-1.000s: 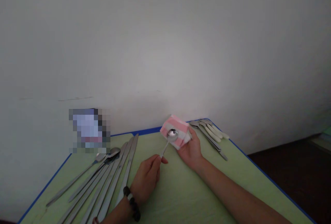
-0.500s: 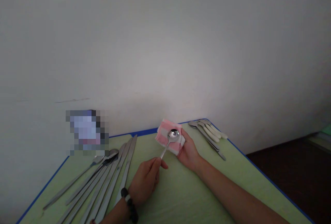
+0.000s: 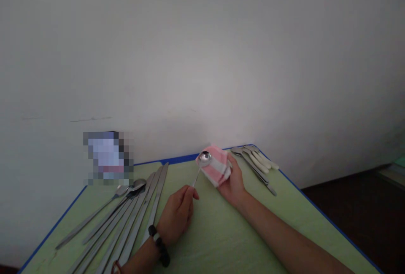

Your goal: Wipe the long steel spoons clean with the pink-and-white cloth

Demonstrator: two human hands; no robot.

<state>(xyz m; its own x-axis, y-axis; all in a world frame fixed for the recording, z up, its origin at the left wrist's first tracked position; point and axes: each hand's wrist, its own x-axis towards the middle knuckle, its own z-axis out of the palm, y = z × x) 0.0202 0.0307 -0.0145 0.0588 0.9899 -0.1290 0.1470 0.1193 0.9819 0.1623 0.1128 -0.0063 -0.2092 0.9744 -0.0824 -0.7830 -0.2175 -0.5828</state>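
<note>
Over the middle of the table, my left hand [image 3: 179, 210] pinches a metal spoon [image 3: 205, 159] by its handle, the shiny bowl pointing up and away from me. My right hand [image 3: 233, 183] is closed around a pink and white striped cloth [image 3: 217, 166], which lies over its fingers. The spoon's bowl shows in front of the cloth's left part; whether the two touch, I cannot tell. Left of my left hand, several metal knives [image 3: 134, 219] and spoons [image 3: 137, 184] lie in a fan on the table.
Spoons and forks, some with white handles [image 3: 261, 162], lie at the table's far right corner. A blurred-out device [image 3: 106, 154] leans at the back left. The green table [image 3: 218, 240] has a blue edge and meets a pale wall [image 3: 202, 76].
The spoon and my left hand have shifted slightly left and up. My right hand has moved a little right with the cloth, so the bowl now sits nearer the cloth's left edge.
</note>
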